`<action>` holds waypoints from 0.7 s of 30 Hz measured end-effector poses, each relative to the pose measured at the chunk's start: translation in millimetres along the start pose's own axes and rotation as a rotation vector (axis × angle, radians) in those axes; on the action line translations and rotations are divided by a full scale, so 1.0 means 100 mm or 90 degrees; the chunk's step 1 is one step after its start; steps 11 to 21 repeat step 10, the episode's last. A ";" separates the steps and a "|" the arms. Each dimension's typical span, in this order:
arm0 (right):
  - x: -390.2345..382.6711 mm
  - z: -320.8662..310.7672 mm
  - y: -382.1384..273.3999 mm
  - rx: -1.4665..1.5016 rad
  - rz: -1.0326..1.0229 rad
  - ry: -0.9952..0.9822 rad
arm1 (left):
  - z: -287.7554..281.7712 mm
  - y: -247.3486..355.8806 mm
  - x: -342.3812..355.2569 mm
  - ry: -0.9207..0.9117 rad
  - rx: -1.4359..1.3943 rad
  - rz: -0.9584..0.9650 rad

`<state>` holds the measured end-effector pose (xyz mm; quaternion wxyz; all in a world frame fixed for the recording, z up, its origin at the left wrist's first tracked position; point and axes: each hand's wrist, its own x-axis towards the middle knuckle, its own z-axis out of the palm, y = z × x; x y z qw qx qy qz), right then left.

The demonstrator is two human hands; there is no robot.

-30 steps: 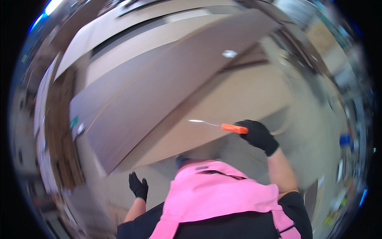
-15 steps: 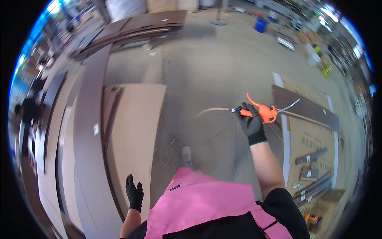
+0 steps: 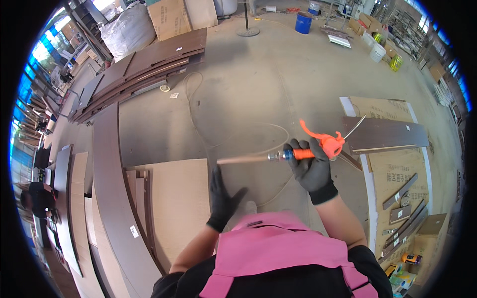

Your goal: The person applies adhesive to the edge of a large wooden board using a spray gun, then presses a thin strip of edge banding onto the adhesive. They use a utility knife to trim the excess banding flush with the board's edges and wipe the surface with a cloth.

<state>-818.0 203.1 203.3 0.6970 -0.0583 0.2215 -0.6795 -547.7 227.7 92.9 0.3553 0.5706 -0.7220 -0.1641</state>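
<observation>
My right hand [image 3: 315,173], in a dark grey glove, is closed round the handle of an orange air blow gun [image 3: 332,144]. Its thin metal nozzle slants up to the right. From the blue and silver fitting at the handle's other end, a pale hose [image 3: 243,159] runs left, blurred, and more of it loops over the floor. My left hand [image 3: 224,198], gloved too, is open with thumb and fingers spread, just below the hose and apart from the gun. Nothing shows in it.
A long brown panel [image 3: 110,181] and a cardboard sheet [image 3: 181,208] lie at my left. Brown panels [image 3: 164,52] are stacked far left. At right, another brown panel [image 3: 385,135] rests across cardboard, with brown strips [image 3: 405,233] nearer. A blue bucket [image 3: 303,23] stands far off.
My left hand has risen and moved right, toward the hose. The right hand, still holding the blow gun, has shifted slightly lower. The whole view has turned, and the hose shows more clearly.
</observation>
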 end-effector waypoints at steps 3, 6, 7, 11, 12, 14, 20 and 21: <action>0.00 0.23 -0.09 -0.006 -0.053 0.003 | 0.19 0.04 0.84 -0.003 -0.100 0.007; 0.18 0.27 -0.57 0.007 -0.102 -0.076 | 0.45 -0.11 1.44 -0.047 -0.133 0.013; 0.25 0.24 -0.75 0.058 -0.082 -0.127 | 0.59 -0.16 1.62 -0.067 -0.125 0.018; 0.51 0.04 -1.15 -0.021 -0.145 -0.070 | 0.97 -0.50 2.28 -0.152 0.029 0.108; 0.51 0.04 -1.15 -0.021 -0.145 -0.070 | 0.97 -0.50 2.28 -0.152 0.029 0.108; 0.51 0.04 -1.15 -0.021 -0.145 -0.070 | 0.97 -0.50 2.28 -0.152 0.029 0.108; 0.51 0.04 -1.15 -0.021 -0.145 -0.070 | 0.97 -0.50 2.28 -0.152 0.029 0.108; 0.51 0.04 -1.15 -0.021 -0.145 -0.070 | 0.97 -0.50 2.28 -0.152 0.029 0.108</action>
